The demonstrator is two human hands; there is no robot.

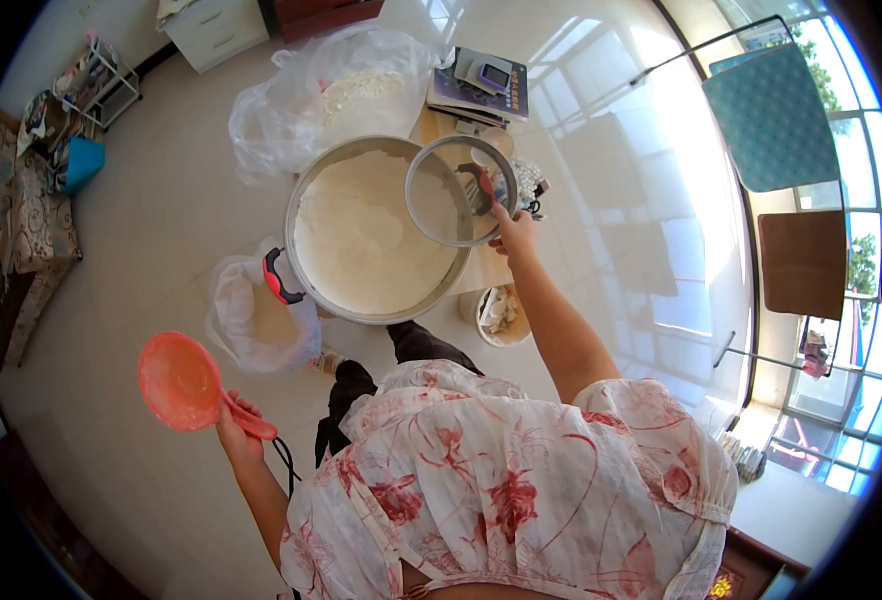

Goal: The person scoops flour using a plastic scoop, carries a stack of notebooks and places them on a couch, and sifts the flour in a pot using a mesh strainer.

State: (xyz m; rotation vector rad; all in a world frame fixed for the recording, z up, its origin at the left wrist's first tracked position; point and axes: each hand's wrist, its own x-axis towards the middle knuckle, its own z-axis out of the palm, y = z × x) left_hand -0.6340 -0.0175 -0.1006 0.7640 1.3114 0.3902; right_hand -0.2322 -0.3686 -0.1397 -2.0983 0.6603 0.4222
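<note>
coral-pink plastic forms the scoop (176, 382), which is grasped by its handle in the left hand (239, 430), well apart from the metal pan (366, 318) at its eight o'clock. pale contents (356, 220) are spread across the pan. at the pan's two o'clock, a round sieve (439, 200) is gripped by its rim in the right hand (513, 232) and overlaps the pan edge in this view. the step in hand is judged to be sieve work at the pan, with the scoop held clear. for the next move, a firm rim grip and a level frame are called for, so that spillage outside the pan is avoided.

the gap between sieve and pan cannot be judged from above, and the mesh is too fine to be resolved. a red-and-black handle (479, 180) is seen within the sieve's outline; its attachment cannot be confirmed. the right fingertips are partly hidden. any load in the scoop is hard to make out. at eight o'clock, the contents of the plastic bag (306, 335) are blurred.
</note>
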